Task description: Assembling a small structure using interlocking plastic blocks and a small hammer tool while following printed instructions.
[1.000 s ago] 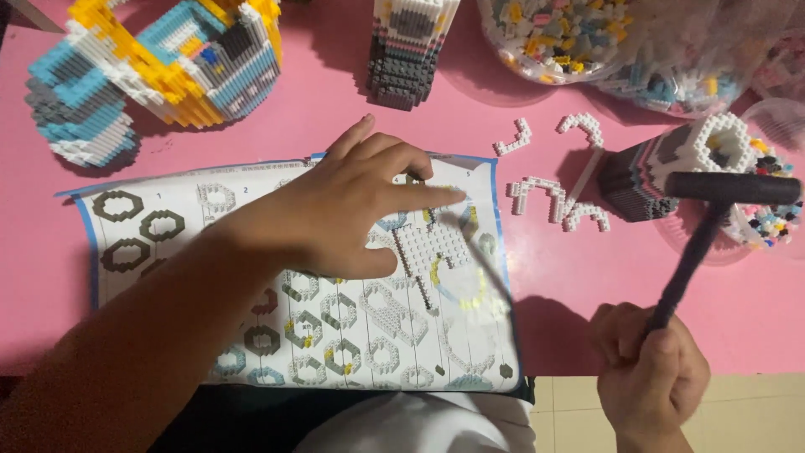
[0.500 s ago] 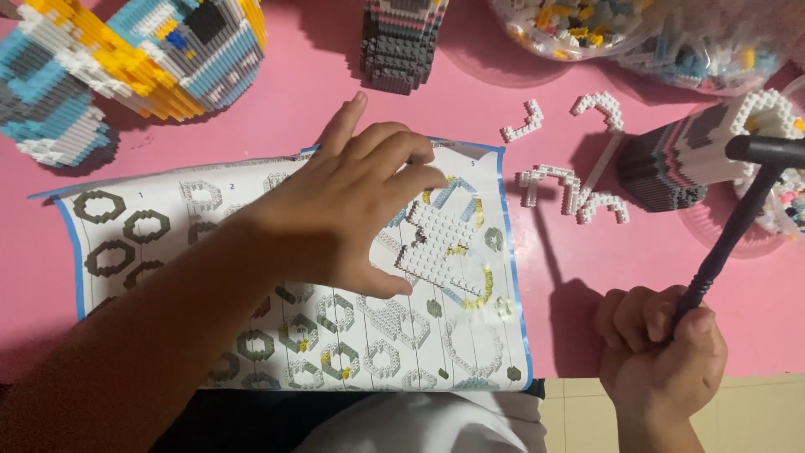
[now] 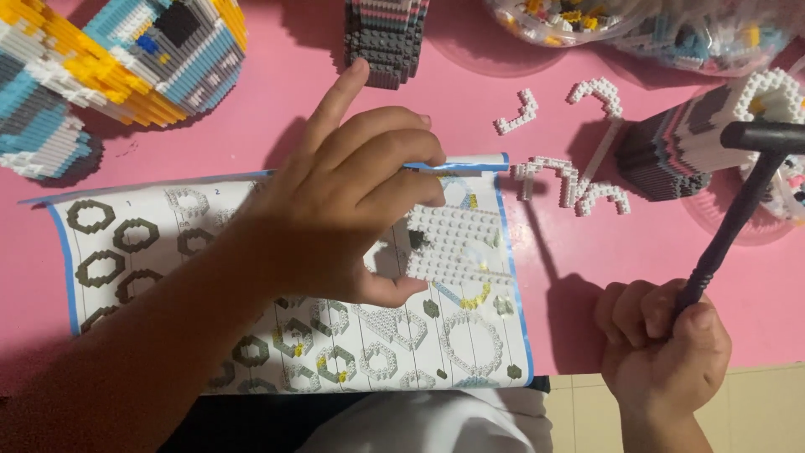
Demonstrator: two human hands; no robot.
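Left hand (image 3: 352, 210) lies palm-down on the flat white plate of small studded building bricks (image 3: 457, 247); its fingers (image 3: 381, 155) are loosely spread, thumb pinching the plate's near edge. The plate rests on the printed instruction sheet with a blue border (image 3: 277, 335), on the pink counter (image 3: 277, 109).

Right hand (image 3: 662, 348) is closed in a fist round the handle of a small dark plastic hammer (image 3: 738, 210), head raised clear of the counter, well to the right of the plate.

Progress, as judged: one flat layer assembled; curved white brick segments (image 3: 570, 180) lie loose and unattached beside the sheet.

Surroundings: large blue, yellow and white brick model (image 3: 109, 59) at upper left; grey and pink striped brick stack (image 3: 386, 38) beyond the fingers; dark layered brick block with a white top (image 3: 679, 147) under the hammer head; clear bags of loose coloured bricks (image 3: 637, 25) at upper right. Nothing lies between hammer and plate; the left fingers cover part of the plate.
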